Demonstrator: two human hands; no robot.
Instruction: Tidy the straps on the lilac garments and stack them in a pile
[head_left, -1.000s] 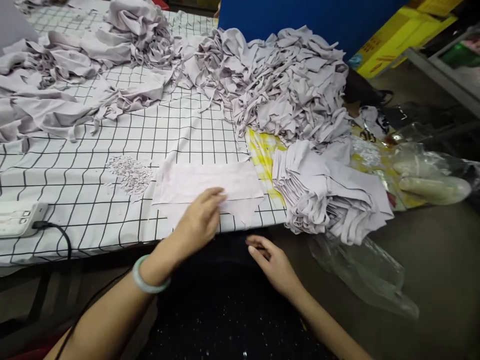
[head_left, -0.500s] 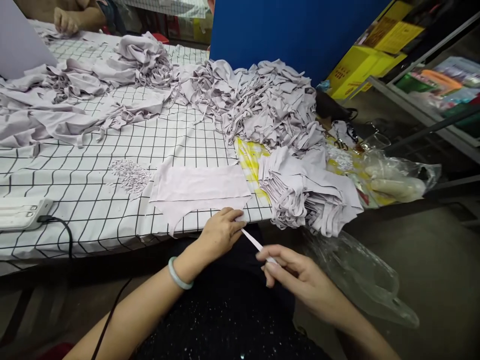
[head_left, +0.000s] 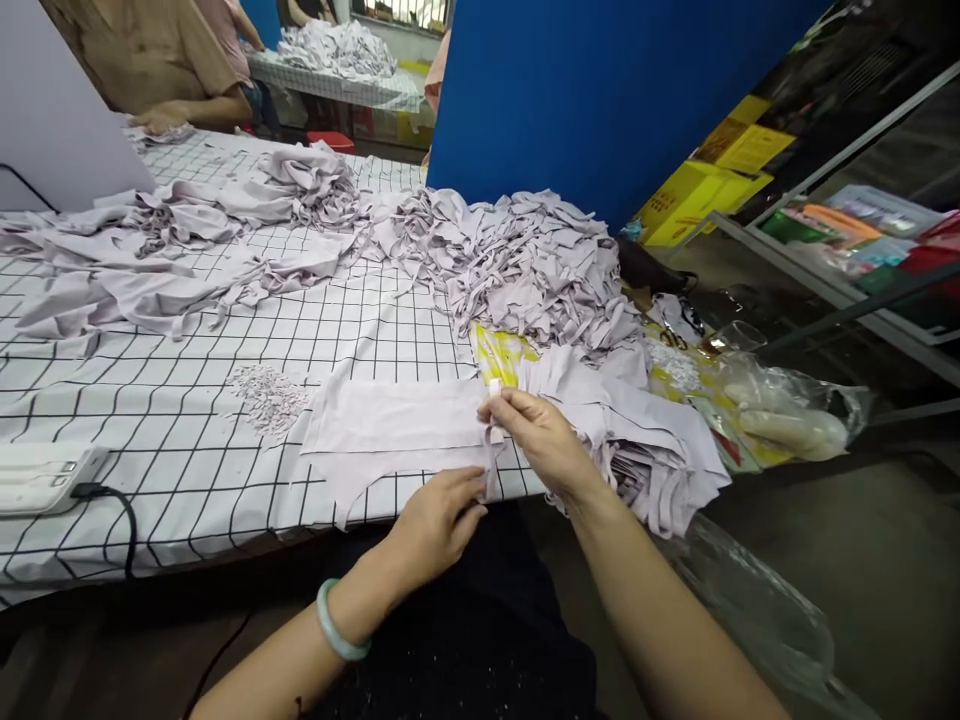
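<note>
A flat pale lilac fabric piece (head_left: 390, 425) lies at the near edge of the checked table (head_left: 187, 440). My right hand (head_left: 536, 435) pinches the top of a thin white strip (head_left: 491, 440) over the piece's right end. My left hand (head_left: 442, 520), with a pale green bangle on the wrist, pinches the strip's lower end at the table edge. The strip runs taut and nearly upright between the two hands.
A stack of folded lilac pieces (head_left: 637, 440) sits right of my hands, a big heap of lilac cuttings (head_left: 525, 260) behind it. A small pile of snippets (head_left: 270, 395), a white power strip (head_left: 45, 475), clear plastic bags (head_left: 787, 415) and another person (head_left: 165, 70) are around.
The right hand has lifted the strip's end from my lap up over the fabric's right end. The left hand has slid a little toward me along the table edge. The camera has tilted up.
</note>
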